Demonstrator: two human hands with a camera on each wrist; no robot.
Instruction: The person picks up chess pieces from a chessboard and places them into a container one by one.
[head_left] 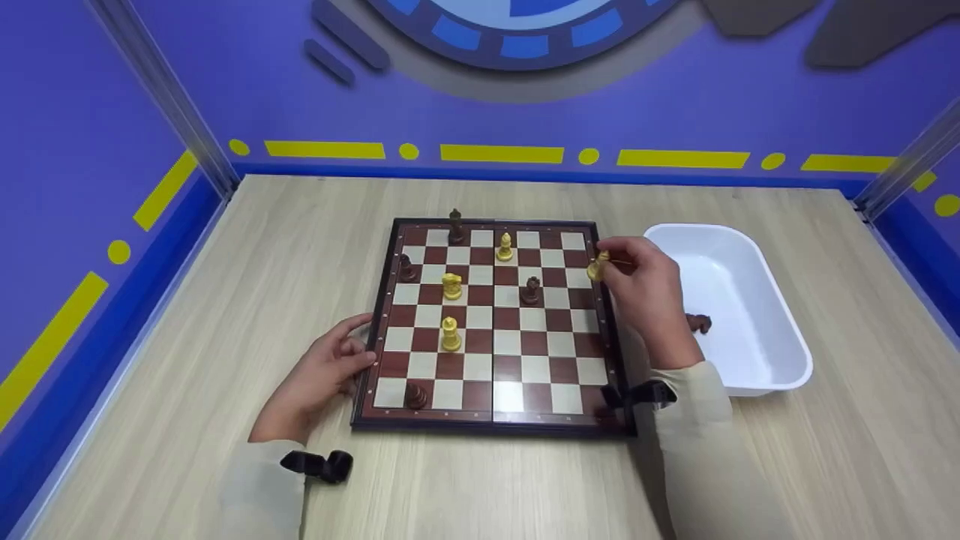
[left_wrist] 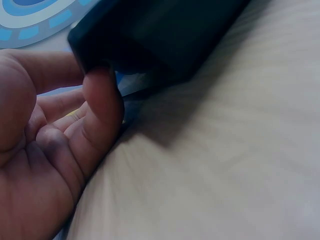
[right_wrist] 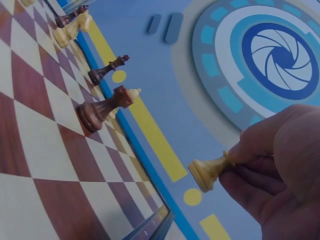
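Note:
A brown and cream chessboard (head_left: pixel 507 343) lies on the table in the head view. My left hand (head_left: pixel 324 371) grips its left edge, thumb at the rim; in the left wrist view a fingertip (left_wrist: pixel 102 95) presses against the dark board side. Over the right border, my right hand (head_left: pixel 646 289) pinches a yellow chess piece (right_wrist: pixel 207 172), base free and top hidden by the fingers. Standing on the board are a yellow knight (head_left: pixel 451 286), a yellow bishop (head_left: pixel 505 247), another yellow piece (head_left: pixel 450 334), a dark king (head_left: pixel 455 227), a dark queen (head_left: pixel 532 290) and further dark pieces (head_left: pixel 415 395).
A white plastic tray (head_left: pixel 776 315) stands right of the board, partly behind my right forearm. In it lies a dark knight (head_left: pixel 699 322). Blue panels with yellow marks (head_left: pixel 502 154) enclose the wooden table (head_left: pixel 300 240) at the back and sides.

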